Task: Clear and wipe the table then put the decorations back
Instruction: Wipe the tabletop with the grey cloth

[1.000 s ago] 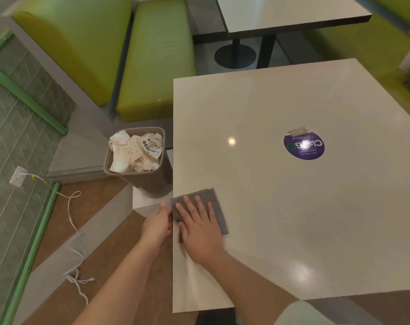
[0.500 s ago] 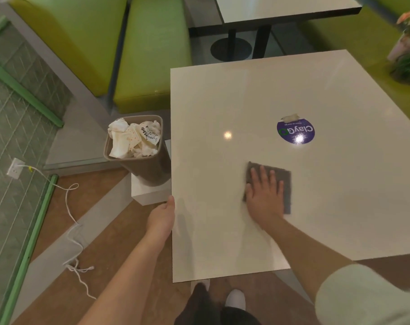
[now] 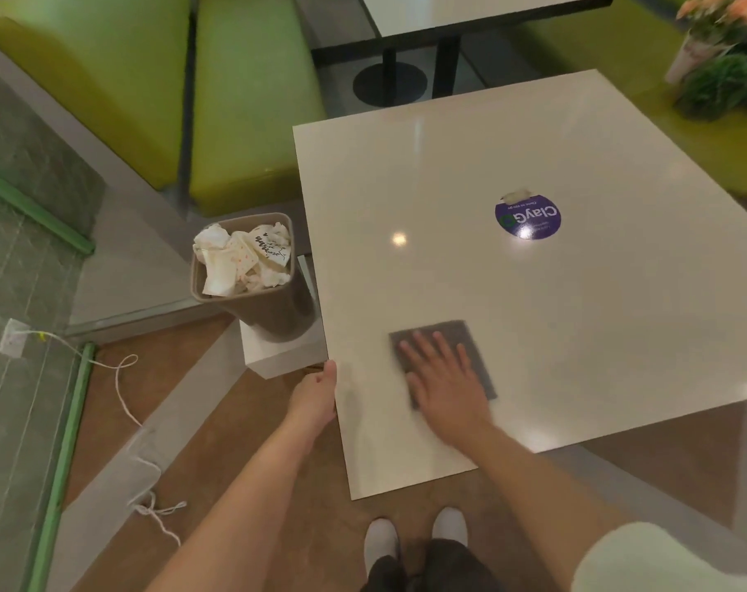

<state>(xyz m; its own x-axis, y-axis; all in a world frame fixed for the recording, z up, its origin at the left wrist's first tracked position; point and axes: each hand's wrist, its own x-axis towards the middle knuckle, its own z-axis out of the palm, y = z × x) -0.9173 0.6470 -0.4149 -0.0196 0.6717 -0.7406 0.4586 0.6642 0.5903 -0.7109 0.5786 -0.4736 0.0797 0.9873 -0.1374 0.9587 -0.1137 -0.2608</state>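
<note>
Pressing flat on the grey cloth (image 3: pixel 470 335) with the right hand (image 3: pixel 446 380), fingers spread; bracing the table (image 3: pixel 576 314) edge with the left hand (image 3: pixel 316 397), fingers hidden below.

Your right hand (image 3: pixel 444 386) lay flat on the cloth (image 3: pixel 470 343), near the table's (image 3: pixel 534 335) near-left corner. Your left hand (image 3: pixel 314 397) touched its left edge. The round sticker (image 3: pixel 528 216) sat farther back. The waste bin (image 3: pixel 252 292) stood left of the table, holding crumpled paper (image 3: pixel 243 258).
</note>
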